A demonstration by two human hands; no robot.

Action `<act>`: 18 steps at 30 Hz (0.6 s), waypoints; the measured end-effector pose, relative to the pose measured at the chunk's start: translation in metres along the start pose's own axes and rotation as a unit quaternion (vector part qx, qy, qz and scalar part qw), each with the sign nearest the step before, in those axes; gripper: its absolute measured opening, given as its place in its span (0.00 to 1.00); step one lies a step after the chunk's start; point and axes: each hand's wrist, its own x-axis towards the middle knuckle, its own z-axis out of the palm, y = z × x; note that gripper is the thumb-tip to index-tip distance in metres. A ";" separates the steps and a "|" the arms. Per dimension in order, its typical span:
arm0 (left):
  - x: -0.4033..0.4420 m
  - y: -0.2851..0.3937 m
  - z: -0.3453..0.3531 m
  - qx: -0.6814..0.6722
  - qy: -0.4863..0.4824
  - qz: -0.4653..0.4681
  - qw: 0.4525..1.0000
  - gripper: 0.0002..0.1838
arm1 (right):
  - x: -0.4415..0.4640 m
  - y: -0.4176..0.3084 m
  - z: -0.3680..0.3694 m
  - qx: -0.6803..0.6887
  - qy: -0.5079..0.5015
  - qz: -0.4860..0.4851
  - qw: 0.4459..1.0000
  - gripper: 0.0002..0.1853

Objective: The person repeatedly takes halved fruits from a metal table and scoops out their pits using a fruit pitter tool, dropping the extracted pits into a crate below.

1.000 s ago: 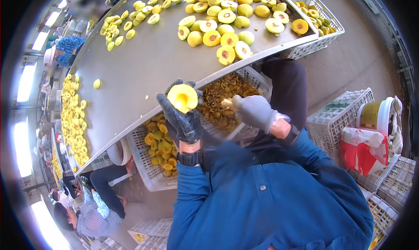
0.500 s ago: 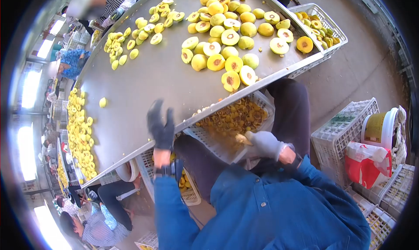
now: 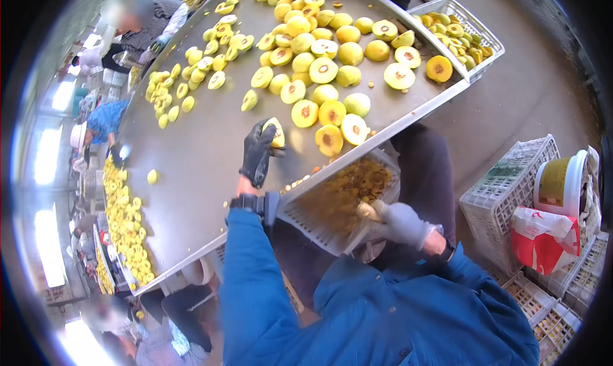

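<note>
My left hand (image 3: pixel 258 152), in a dark glove, is closed around a yellow peach half (image 3: pixel 276 133) just over the metal table (image 3: pixel 198 181). The cut face with its brown centre shows. In my right hand (image 3: pixel 403 225), gloved in grey, is a short tan tool (image 3: pixel 368 211), blurred, its working end not clear. That hand is over a white plastic basket (image 3: pixel 316 228) of brown and yellow scraps between my knees. Many halved peaches (image 3: pixel 332 112) lie on the table beyond my left hand, most of them cut side up.
Hollowed yellow rings (image 3: pixel 124 219) are heaped along the table's left side. A crate of peach pieces (image 3: pixel 495 53) stands at the right corner. To my right are a stacked crate (image 3: pixel 504 200), a white bucket (image 3: pixel 559 186) and a red bag (image 3: pixel 543 241). Other people sit at the left.
My left hand, empty and spread near the table edge before, has moved farther over the table and taken hold of a peach half. My right hand has shifted slightly right and down with the tool.
</note>
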 end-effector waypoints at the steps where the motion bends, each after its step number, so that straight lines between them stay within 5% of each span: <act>1: -0.021 -0.013 -0.007 -0.152 -0.009 0.022 0.988 0.23 | 0.005 -0.002 -0.001 -0.005 -0.008 0.003 1.000 0.13; 3: -0.062 -0.022 0.000 -0.323 -0.049 0.058 0.944 0.23 | 0.019 -0.017 -0.004 -0.019 -0.009 -0.027 0.999 0.13; 7: -0.129 -0.037 0.031 -0.075 0.074 0.211 0.972 0.23 | 0.037 -0.081 -0.015 0.035 0.042 -0.083 0.995 0.14; 12: -0.180 -0.005 0.070 -0.124 0.173 0.221 0.952 0.27 | 0.038 -0.123 -0.009 0.094 0.076 -0.109 0.987 0.15; 18: -0.198 0.028 0.096 -0.210 0.211 0.196 0.934 0.31 | 0.029 -0.139 -0.011 0.009 0.113 -0.103 0.988 0.13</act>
